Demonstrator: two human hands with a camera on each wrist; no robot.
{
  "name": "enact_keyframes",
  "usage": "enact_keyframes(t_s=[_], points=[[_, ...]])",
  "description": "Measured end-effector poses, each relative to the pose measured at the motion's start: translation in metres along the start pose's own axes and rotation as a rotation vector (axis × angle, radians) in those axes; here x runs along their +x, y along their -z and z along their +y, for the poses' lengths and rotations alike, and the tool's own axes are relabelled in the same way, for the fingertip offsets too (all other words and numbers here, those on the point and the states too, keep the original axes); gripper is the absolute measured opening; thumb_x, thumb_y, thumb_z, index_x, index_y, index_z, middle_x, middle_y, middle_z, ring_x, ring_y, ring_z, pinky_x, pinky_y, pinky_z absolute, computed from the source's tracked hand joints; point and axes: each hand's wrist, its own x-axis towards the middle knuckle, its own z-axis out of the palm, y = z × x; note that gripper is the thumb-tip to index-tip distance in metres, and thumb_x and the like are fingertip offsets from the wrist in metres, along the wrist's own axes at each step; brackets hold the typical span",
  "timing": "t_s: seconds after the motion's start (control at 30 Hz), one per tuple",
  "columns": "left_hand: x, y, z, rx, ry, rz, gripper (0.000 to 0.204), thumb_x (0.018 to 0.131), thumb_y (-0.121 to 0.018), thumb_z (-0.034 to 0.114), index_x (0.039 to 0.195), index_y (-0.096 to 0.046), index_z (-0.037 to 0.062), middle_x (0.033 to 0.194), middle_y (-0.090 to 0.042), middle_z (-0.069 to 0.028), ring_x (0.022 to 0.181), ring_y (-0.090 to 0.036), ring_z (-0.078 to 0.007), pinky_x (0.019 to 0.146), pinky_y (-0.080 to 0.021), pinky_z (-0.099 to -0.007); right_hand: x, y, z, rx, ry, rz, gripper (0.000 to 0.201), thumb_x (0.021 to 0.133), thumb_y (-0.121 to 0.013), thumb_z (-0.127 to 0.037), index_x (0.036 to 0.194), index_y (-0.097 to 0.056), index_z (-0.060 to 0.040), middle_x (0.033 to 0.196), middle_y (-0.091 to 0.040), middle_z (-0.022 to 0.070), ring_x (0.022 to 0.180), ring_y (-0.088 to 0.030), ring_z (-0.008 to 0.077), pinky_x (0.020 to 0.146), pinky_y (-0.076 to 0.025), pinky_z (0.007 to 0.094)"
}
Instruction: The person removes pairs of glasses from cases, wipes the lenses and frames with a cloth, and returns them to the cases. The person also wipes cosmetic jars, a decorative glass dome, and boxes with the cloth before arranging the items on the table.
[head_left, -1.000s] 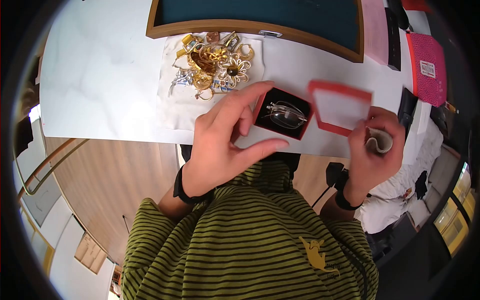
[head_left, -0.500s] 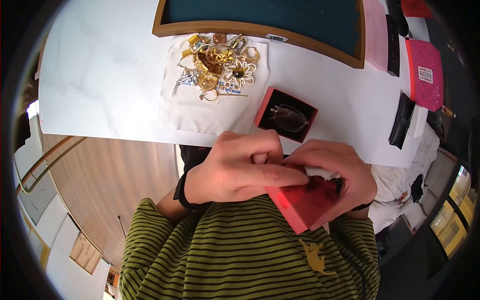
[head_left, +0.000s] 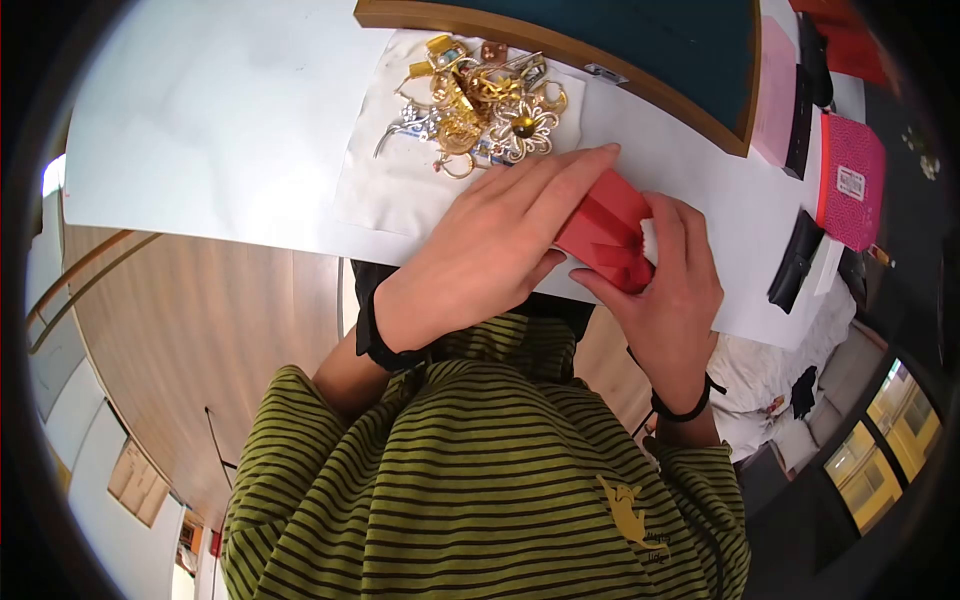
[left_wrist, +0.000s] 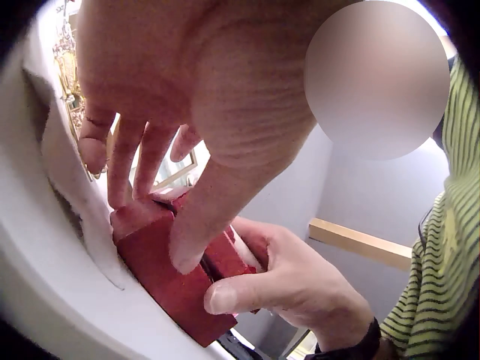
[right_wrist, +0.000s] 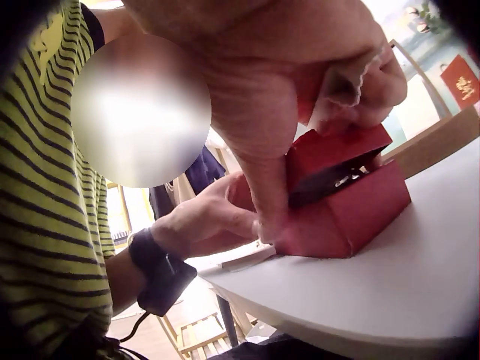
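Note:
My left hand (head_left: 490,235) holds the red box base (right_wrist: 352,225) on the white table, thumb on the near side and fingers along the far side. With my right hand (head_left: 675,285) I grip the red lid (head_left: 608,225), which has a ribbon bow. A crumpled off-white cloth (right_wrist: 349,94) is also bunched in that hand. In the right wrist view the lid sits tilted over the base, a dark gap between them. Metal glints in the gap; the eyeglasses inside are mostly hidden.
Gold and silver jewelry (head_left: 490,105) lies heaped on a white cloth (head_left: 385,190) left of the box. Behind stands a wood-framed case (head_left: 670,103) with a dark teal inside. To the right are a black case (head_left: 797,262) and a pink pouch (head_left: 850,185).
The right hand turned the lid over near my body and brought it forward onto the base. The left hand moved from the lid to the base. The eyeglasses went out of sight.

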Motion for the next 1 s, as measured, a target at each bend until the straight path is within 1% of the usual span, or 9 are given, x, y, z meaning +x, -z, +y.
enact_keyframes(t_s=[0.13, 0.3, 0.43, 0.57, 0.7, 0.8, 0.83, 0.97, 1.0], points=[[0.002, 0.003, 0.003, 0.011, -0.054, 0.046, 0.080, 0.065, -0.074, 0.002, 0.136, -0.038, 0.0048, 0.133, -0.048, -0.0151, 0.117, -0.050, -0.0350, 0.095, -0.042, -0.0407, -0.002, -0.015, 0.008, 0.006, 0.001, 0.001, 0.074, 0.058, -0.084, -0.023, 0.120, -0.049, -0.0043, 0.114, -0.053, 0.0118, 0.096, -0.060, 0.0298, 0.070, -0.053, 0.0357], [0.003, 0.005, 0.012, 0.103, -0.026, -0.005, 0.053, 0.063, -0.074, 0.002, 0.115, -0.063, 0.0049, 0.136, -0.048, -0.0134, 0.111, -0.055, -0.0324, 0.094, -0.045, -0.0388, -0.006, -0.014, 0.009, -0.036, 0.058, -0.007, 0.072, 0.066, -0.078, -0.033, 0.124, -0.047, -0.0028, 0.116, -0.048, 0.0156, 0.094, -0.059, 0.0314, 0.067, -0.054, 0.0376], [0.002, -0.003, 0.018, 0.216, -0.026, 0.006, 0.054, 0.060, -0.076, 0.002, 0.113, -0.065, 0.0048, 0.135, -0.049, -0.0136, 0.113, -0.054, -0.0330, 0.094, -0.045, -0.0387, -0.006, -0.016, 0.010, -0.072, 0.041, -0.020, 0.075, 0.067, -0.075, -0.042, 0.122, -0.047, -0.0012, 0.112, -0.046, 0.0158, 0.087, -0.060, 0.0273, 0.054, -0.053, 0.0333], [0.000, -0.011, 0.018, 0.326, -0.043, 0.058, 0.048, 0.061, -0.077, 0.003, 0.108, -0.066, 0.0030, 0.136, -0.048, -0.0154, 0.116, -0.053, -0.0336, 0.095, -0.044, -0.0400, -0.010, -0.027, 0.018, -0.133, 0.053, 0.056, 0.072, 0.068, -0.075, -0.041, 0.121, -0.047, -0.0006, 0.111, -0.045, 0.0167, 0.086, -0.060, 0.0276, 0.053, -0.053, 0.0333], [-0.005, -0.012, 0.022, 0.332, -0.096, 0.060, 0.051, 0.063, -0.078, 0.006, 0.111, -0.064, 0.0024, 0.135, -0.049, -0.0152, 0.114, -0.053, -0.0322, 0.095, -0.043, -0.0387, -0.018, -0.016, 0.017, -0.039, 0.084, -0.054, 0.071, 0.074, -0.073, -0.038, 0.124, -0.041, -0.0004, 0.116, -0.042, 0.0197, 0.088, -0.061, 0.0320, 0.057, -0.054, 0.0357], [-0.015, -0.006, 0.020, 0.222, -0.107, 0.208, 0.058, 0.061, -0.082, 0.011, 0.114, -0.058, 0.0016, 0.124, -0.054, -0.0154, 0.110, -0.053, -0.0311, 0.092, -0.042, -0.0383, -0.032, 0.000, 0.024, 0.058, -0.099, -0.096, 0.067, 0.079, -0.069, -0.032, 0.128, -0.037, 0.0001, 0.118, -0.041, 0.0233, 0.089, -0.060, 0.0408, 0.065, -0.053, 0.0458], [-0.021, -0.004, 0.020, 0.166, -0.112, 0.289, 0.045, 0.064, -0.078, 0.006, 0.106, -0.061, 0.0012, 0.116, -0.057, -0.0163, 0.106, -0.054, -0.0314, 0.090, -0.043, -0.0382, -0.039, 0.005, 0.033, 0.043, -0.082, -0.087, 0.067, 0.079, -0.069, -0.032, 0.128, -0.037, 0.0001, 0.118, -0.041, 0.0233, 0.089, -0.060, 0.0408, 0.065, -0.053, 0.0458], [-0.034, 0.002, 0.005, 0.114, -0.076, 0.440, 0.023, 0.073, -0.071, 0.002, 0.094, -0.061, 0.0026, 0.097, -0.059, -0.0128, 0.086, -0.057, -0.0277, 0.073, -0.045, -0.0347, -0.057, 0.047, 0.081, -0.095, -0.677, 0.063, 0.068, 0.082, -0.067, -0.031, 0.130, -0.031, 0.0010, 0.116, -0.042, 0.0253, 0.083, -0.060, 0.0433, 0.068, -0.052, 0.0471], [-0.036, 0.002, 0.001, 0.096, -0.049, 0.476, 0.016, 0.075, -0.068, -0.001, 0.089, -0.061, 0.0021, 0.091, -0.060, -0.0122, 0.080, -0.057, -0.0268, 0.068, -0.045, -0.0339, -0.058, 0.058, 0.097, -0.161, -0.653, 0.171, 0.067, 0.082, -0.066, -0.033, 0.129, -0.032, 0.0013, 0.115, -0.042, 0.0250, 0.083, -0.060, 0.0436, 0.068, -0.052, 0.0475]])
